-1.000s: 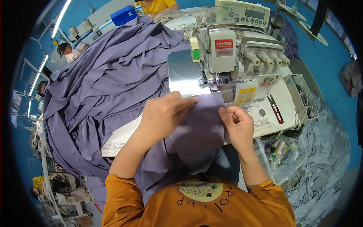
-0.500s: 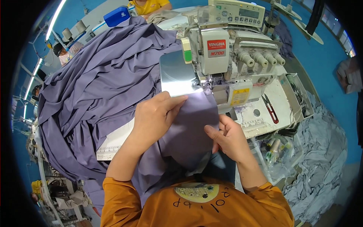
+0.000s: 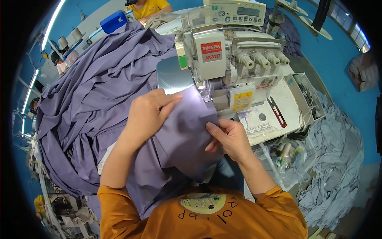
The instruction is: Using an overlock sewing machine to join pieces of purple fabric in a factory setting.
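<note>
A large heap of purple cloth fills the view from nine to eleven o'clock, lying in loose folds. Just right of it, at nine o'clock from the centre, the left hand lies over a smooth purple piece; its index finger points toward two o'clock, the tip on the cloth, and the other fingers are curled under. Whether they pinch the fabric I cannot tell. A shiny metal plate sits at about one o'clock from that hand. The purple piece spreads across the centre, its upper end at the needle area of the white sewing machine, which stands at one o'clock. The right hand, near four o'clock, is half curled at the piece's right edge, thumb over the cloth and fingers bent; I cannot tell how firmly they hold it. At three o'clock, red-handled snips rest on the white bench. A clear bag of spools lies at four o'clock, with crumpled grey cloth farther right
</note>
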Tool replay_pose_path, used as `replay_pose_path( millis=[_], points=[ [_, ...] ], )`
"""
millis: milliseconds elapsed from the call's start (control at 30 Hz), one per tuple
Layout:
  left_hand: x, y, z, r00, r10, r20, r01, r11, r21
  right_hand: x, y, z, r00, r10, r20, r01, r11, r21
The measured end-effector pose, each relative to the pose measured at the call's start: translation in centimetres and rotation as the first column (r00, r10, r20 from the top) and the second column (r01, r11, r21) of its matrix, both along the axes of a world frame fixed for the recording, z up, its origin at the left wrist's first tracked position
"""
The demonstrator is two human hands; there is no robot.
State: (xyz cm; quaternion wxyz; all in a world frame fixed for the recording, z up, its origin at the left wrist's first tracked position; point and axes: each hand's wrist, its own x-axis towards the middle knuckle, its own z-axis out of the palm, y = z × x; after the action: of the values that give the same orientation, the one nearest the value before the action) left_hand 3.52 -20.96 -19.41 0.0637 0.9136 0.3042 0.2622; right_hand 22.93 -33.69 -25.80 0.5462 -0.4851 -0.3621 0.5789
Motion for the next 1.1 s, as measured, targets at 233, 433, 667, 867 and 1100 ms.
replay_pose_path(
  millis=[233, 433, 667, 867, 1100],
  points=[
    [0.8, 6.3, 1.1, 0.997, -0.074, -0.013, 0.075, 0.995, 0.072, 0.1, 0.1, 0.6, 1.000, 0.019, 0.001, -0.019, 0.999, -0.028],
    [1.5, 10.4, 2.4, 0.998, -0.016, -0.054, 0.021, 0.995, 0.100, 0.2, 0.1, 0.7, 0.999, 0.032, -0.020, -0.033, 0.999, -0.017],
    [1.7, 16.0, 3.5, 0.997, -0.070, 0.015, 0.066, 0.974, 0.216, 0.1, 0.3, 0.7, 0.999, 0.034, -0.016, -0.035, 0.999, -0.028],
    [2.1, 20.1, 5.8, 0.999, 0.044, -0.031, -0.029, 0.924, 0.381, 0.1, 0.3, 0.8, 0.999, 0.026, -0.031, -0.027, 0.999, -0.037],
    [2.2, 24.1, 9.6, 0.989, 0.129, -0.076, -0.081, 0.890, 0.449, 0.1, 0.3, 0.5, 0.999, 0.046, -0.002, -0.046, 0.998, -0.047]
  ],
)
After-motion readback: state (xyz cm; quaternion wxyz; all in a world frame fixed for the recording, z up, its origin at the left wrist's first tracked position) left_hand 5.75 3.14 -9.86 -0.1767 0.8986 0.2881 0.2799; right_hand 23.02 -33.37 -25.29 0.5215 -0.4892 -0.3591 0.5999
